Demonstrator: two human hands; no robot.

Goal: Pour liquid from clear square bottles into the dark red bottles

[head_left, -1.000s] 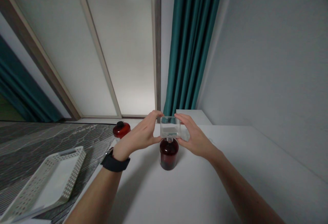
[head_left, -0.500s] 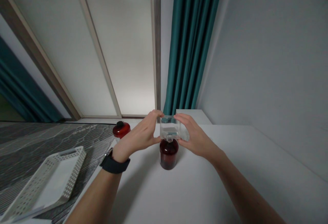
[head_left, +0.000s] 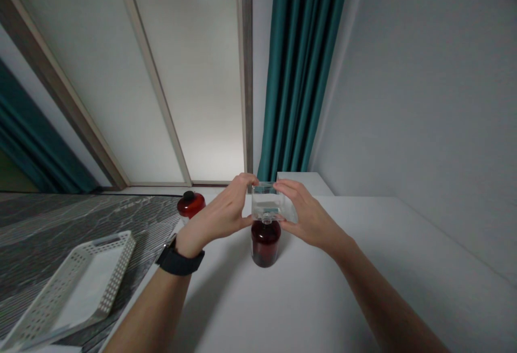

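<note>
A clear, see-through box-like container [head_left: 268,201] sits between my two hands. My left hand [head_left: 232,202], with a dark watch on its wrist, grips its left side, thumb low and fingers at the upper edge. On the right side, my right hand [head_left: 305,213] holds it the same way. Just below the container in the picture, a dark reddish-brown bottle [head_left: 265,245] stands upright on the white tabletop [head_left: 258,310]. Its clear top meets the container's lower edge in view; whether they touch I cannot tell.
A red-brown bottle with a black cap [head_left: 191,204] stands left of my left forearm, partly hidden. Lower left, a white perforated basket [head_left: 117,272] rests on a dark grey striped surface. Behind are a white box-like block [head_left: 305,183], a teal curtain [head_left: 302,73] and frosted panels.
Almost nothing differs. Both hands keep their hold on the clear container, and the view has shifted very slightly.
</note>
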